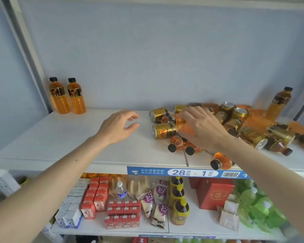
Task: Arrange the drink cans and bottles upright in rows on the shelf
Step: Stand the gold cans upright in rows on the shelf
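Two bare hands reach over a white shelf [60,137] towards a jumble of fallen drinks.

The left hand [118,127] hovers above bare shelf with fingers loosely curved and thumb apart, holding nothing. The right hand [203,128] lies palm down on the left edge of the heap, fingers spread over a toppled orange plastic bottle with a black label [172,118]; whether it actually grips the bottle cannot be told. Just beside it lie gold metal cans [163,131] on their sides and more orange bottles, black caps pointing forward. Two orange bottles with black caps [68,97] stand upright at the back left corner, and one more bottle [279,103] stands at the back right. A blue label strip [186,172] runs along the shelf's front edge.
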`<action>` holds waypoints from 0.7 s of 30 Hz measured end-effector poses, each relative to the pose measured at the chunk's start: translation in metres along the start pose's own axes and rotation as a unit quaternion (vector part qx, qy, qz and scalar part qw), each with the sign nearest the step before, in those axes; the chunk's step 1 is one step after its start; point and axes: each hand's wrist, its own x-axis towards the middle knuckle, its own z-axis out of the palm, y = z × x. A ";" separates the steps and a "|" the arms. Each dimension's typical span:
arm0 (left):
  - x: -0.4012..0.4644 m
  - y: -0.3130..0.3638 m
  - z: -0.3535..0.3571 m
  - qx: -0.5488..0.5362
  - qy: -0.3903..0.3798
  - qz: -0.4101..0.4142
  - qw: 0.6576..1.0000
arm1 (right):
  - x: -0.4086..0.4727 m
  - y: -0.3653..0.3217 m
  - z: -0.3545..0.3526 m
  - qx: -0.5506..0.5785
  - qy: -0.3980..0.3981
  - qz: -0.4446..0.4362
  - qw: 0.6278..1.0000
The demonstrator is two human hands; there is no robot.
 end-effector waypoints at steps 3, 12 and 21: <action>0.027 -0.022 0.013 0.005 -0.027 -0.010 1.000 | 0.024 0.005 0.025 -0.023 -0.032 -0.021 0.999; 0.116 -0.073 0.062 0.047 -0.153 -0.008 0.987 | 0.097 0.014 0.097 -0.074 -0.155 -0.073 0.982; 0.177 -0.085 0.114 0.051 -0.260 -0.045 0.963 | 0.126 0.023 0.138 -0.089 -0.217 -0.127 0.964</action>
